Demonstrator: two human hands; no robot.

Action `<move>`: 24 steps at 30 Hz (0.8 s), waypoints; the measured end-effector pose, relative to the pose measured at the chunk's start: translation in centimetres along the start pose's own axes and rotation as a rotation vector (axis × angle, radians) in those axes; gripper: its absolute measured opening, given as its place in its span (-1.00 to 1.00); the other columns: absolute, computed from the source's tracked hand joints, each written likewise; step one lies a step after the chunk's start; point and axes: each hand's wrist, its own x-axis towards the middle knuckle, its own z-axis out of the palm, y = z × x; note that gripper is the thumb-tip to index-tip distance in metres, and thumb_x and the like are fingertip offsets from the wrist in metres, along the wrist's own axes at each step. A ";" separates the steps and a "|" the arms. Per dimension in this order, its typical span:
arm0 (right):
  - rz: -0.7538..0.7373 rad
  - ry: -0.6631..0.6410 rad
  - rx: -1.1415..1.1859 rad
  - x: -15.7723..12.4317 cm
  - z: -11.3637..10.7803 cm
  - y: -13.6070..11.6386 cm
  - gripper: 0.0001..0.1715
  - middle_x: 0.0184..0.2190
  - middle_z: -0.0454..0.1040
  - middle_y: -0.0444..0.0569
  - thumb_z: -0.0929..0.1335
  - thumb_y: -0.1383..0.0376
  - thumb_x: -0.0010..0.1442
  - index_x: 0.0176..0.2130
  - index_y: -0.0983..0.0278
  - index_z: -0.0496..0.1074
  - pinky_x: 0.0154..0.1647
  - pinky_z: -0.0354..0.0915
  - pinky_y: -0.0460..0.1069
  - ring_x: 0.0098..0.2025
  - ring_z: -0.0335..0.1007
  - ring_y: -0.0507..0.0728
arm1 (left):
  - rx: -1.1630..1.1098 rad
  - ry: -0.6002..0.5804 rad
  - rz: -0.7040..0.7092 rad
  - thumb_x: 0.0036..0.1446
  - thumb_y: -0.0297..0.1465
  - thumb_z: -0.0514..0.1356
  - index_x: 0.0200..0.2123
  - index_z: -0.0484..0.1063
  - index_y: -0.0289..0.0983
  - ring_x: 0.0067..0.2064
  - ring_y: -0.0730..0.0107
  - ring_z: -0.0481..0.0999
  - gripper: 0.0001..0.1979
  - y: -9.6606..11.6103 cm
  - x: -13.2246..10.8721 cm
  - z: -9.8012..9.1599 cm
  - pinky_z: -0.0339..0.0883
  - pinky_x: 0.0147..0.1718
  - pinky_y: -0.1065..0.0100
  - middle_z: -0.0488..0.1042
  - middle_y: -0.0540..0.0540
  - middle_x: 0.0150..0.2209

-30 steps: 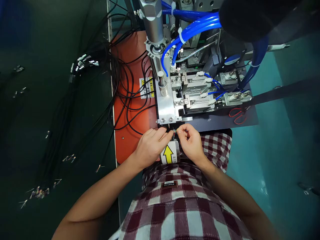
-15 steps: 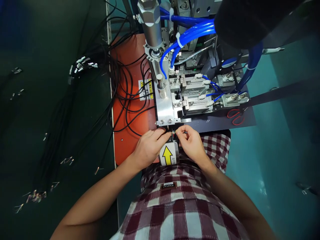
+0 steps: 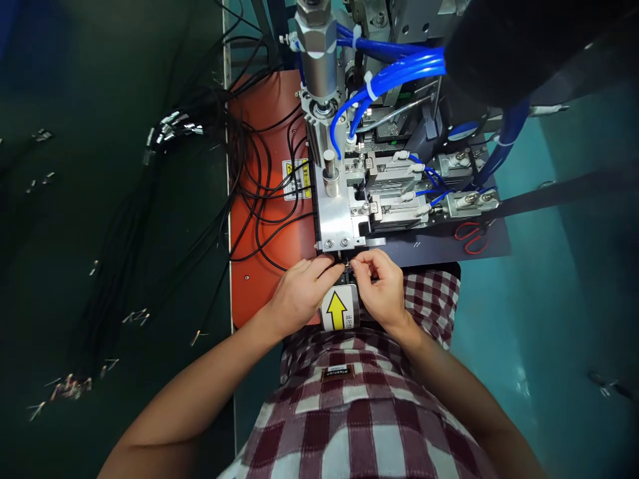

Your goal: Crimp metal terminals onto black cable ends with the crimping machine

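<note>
My left hand [image 3: 299, 293] is closed at the front of the machine, its thumb and forefinger pinched at the near end of a black cable [image 3: 267, 251] that runs in under the hand from the left. Opposite it, the fingertips of my right hand [image 3: 382, 283] are pinched on thin wires [image 3: 348, 265] between the two hands. The wire ends are tiny and partly covered by the fingers. Just above my fingers stands the metal block [image 3: 335, 226] of the machine. Below them lies a white plate with a yellow arrow [image 3: 337, 309].
Black cables loop over the orange board [image 3: 249, 299] on the left. Bundled cables with metal connectors [image 3: 172, 126] and stripped ends [image 3: 72, 386] lie on the dark surface. Red-handled scissors [image 3: 472, 237] lie right of the machine. Blue air tubes [image 3: 399, 76] arch above it.
The view has shifted slightly, so the machine appears a little farther right. Both hands stay together at the same spot, with small finger movements at the wires.
</note>
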 end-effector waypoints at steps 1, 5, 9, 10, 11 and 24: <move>0.040 -0.007 0.040 -0.1 0.0 0.1 -0.84 -0.47 0.35 -0.11 0.31 0.27 0.24 -0.38 0.27 0.38 -0.44 0.17 -0.05 -0.48 0.20 0.03 | -0.005 0.001 0.002 0.27 -0.53 -0.03 -0.09 0.47 -0.33 -0.29 0.31 0.47 -0.70 0.0 0.0 0.0 0.39 -0.31 0.31 0.48 -0.20 -0.23; 0.213 -0.031 0.205 -0.1 0.3 0.6 -0.81 -0.54 0.31 -0.17 0.32 0.21 0.22 -0.37 0.27 0.37 -0.54 0.11 -0.08 -0.55 0.13 -0.01 | -0.003 -0.003 0.008 0.26 -0.53 -0.02 -0.08 0.46 -0.35 -0.29 0.30 0.46 -0.71 0.0 0.1 0.0 0.38 -0.31 0.30 0.48 -0.21 -0.23; 0.383 -0.087 0.355 0.0 0.2 0.7 -0.77 -0.61 0.23 -0.22 0.34 0.17 0.18 -0.41 0.28 0.33 -0.62 0.02 -0.10 -0.62 0.04 -0.04 | 0.006 -0.014 -0.005 0.26 -0.53 -0.01 -0.09 0.47 -0.34 -0.30 0.30 0.45 -0.71 0.1 0.1 -0.1 0.38 -0.32 0.31 0.48 -0.19 -0.23; 0.413 -0.098 0.375 0.0 0.0 0.7 -0.76 -0.63 0.20 -0.24 0.34 0.16 0.17 -0.42 0.27 0.33 -0.64 -0.01 -0.10 -0.63 0.01 -0.04 | 0.007 -0.014 -0.006 0.25 -0.54 -0.01 -0.09 0.47 -0.34 -0.31 0.30 0.45 -0.71 0.1 0.0 -0.1 0.39 -0.32 0.31 0.48 -0.20 -0.23; 0.429 -0.102 0.381 0.0 -0.1 0.7 -0.75 -0.65 0.17 -0.25 0.34 0.15 0.17 -0.42 0.27 0.32 -0.65 -0.03 -0.10 -0.64 0.00 -0.04 | 0.008 -0.013 -0.007 0.25 -0.54 -0.01 -0.09 0.47 -0.34 -0.30 0.30 0.45 -0.71 0.1 0.0 -0.1 0.39 -0.32 0.31 0.48 -0.20 -0.23; -0.025 -0.037 -0.041 0.0 -0.5 0.2 -0.84 -0.47 0.33 -0.10 0.28 0.28 0.25 -0.37 0.25 0.36 -0.40 0.20 -0.03 -0.45 0.22 0.06 | -0.010 -0.012 -0.021 0.26 -0.52 0.00 -0.08 0.48 -0.33 -0.28 0.28 0.47 -0.71 0.1 0.0 0.0 0.41 -0.30 0.29 0.46 -0.22 -0.23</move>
